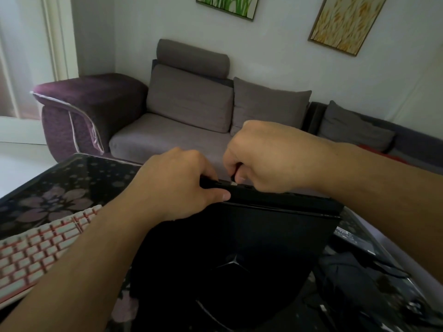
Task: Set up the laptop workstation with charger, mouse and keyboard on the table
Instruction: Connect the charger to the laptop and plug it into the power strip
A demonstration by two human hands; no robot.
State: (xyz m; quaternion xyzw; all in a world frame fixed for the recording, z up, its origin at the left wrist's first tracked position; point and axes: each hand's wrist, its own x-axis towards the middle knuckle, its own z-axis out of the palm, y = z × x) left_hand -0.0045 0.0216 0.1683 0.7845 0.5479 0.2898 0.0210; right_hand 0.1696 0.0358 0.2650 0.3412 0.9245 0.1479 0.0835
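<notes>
Closed black laptop (239, 248), rear edge, both hands.
Left hand (177, 185) grips the edge, fingers curled over; right hand (271, 156) pinches a small plug (233, 184); keyboard (36, 250) lies left.

Home living room, grey-and-purple sofa (187, 116) with cushions, framed plant pictures (345, 22) on white wall

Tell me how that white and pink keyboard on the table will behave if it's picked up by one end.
The keyboard looks like a rigid slab, so it should probably stay stiff rather than droop. Its raised keycaps may give fingers some purchase. The table looks glossy, so a push would likely slide it.
</notes>
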